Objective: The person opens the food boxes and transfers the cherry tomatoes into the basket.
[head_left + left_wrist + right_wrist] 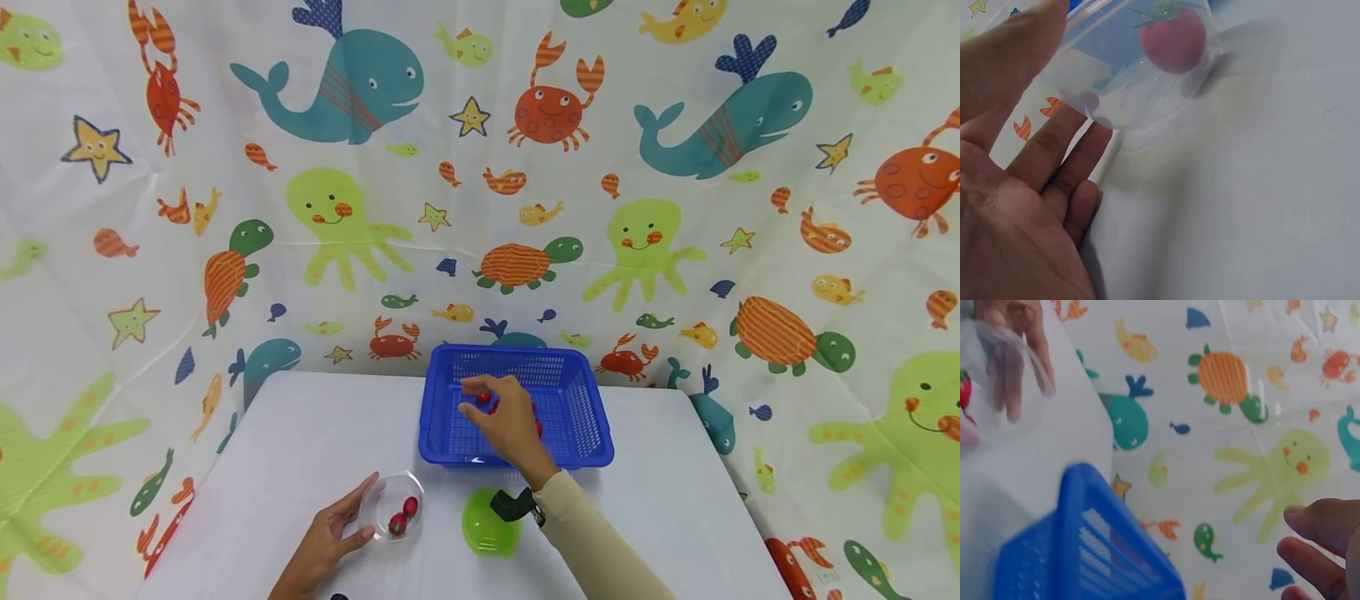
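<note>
My left hand (330, 529) holds a small clear plastic container (384, 493) by its side, thumb and fingers on opposite sides. Small red fruits (397, 523) lie inside it; the left wrist view shows one red fruit (1174, 39) with a green leafy top through the wall. Over the blue plastic basket (588, 417), my right hand (512, 421) is held with thumb and fingers apart and nothing visible between them. More red fruits (484, 398) lie in the basket, partly hidden behind that hand. The right wrist view shows the right fingers (1319, 522) spread apart.
A light green dish-like item (487, 533) stands on the white table (330, 433) in front of the basket, beside the right forearm. The basket sits near the table's back edge. Behind the table hangs a curtain (450, 242) printed with sea animals.
</note>
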The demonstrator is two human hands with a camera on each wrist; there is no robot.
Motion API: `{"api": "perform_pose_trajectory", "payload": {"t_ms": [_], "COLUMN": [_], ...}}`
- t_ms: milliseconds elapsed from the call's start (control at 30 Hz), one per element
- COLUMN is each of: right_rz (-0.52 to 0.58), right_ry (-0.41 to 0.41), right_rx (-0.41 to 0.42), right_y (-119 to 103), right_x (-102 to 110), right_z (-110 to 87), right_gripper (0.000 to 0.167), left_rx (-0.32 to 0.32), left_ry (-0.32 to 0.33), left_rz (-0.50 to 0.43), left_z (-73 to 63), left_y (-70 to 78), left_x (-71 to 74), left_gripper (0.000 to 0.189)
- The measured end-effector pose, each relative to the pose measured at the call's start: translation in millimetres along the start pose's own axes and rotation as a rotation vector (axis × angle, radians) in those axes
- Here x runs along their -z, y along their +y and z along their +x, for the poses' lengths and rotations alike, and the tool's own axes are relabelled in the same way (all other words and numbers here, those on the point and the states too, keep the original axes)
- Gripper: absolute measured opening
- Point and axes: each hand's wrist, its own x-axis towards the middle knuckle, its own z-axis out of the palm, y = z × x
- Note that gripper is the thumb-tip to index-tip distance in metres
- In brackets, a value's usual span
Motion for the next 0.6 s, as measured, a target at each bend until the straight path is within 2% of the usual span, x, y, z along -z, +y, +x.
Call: {"api": "perform_pose_trajectory", "payload": {"t_ms": [300,433,600], "right_rz": [-0.001,-0.01,-0.022], "right_ry": [-0.054,-0.089,-0.155], "right_rx": [0.114,0.162,0.144], "right_y": [-8.7,-9.3,-9.0], "right_x": [-30.0,-42.3,-56.7], "right_z": [-56.1,-71.0,-84.5], "right_gripper": [0.037,0.037,0.035], "left_rx": [0.014,0.02,-0.027], "left_ry": [-0.005,-0.006,-0.007], "left_rz": [-0.005,0.002,-0.007], "left_z": [0.0,-0.4,-1.2], "left_y": [-0.9,-0.5,-2.4], "left_x": [-3.2,-2.8,-0.2], "left_gripper": [0.068,0.067,0.067]}}
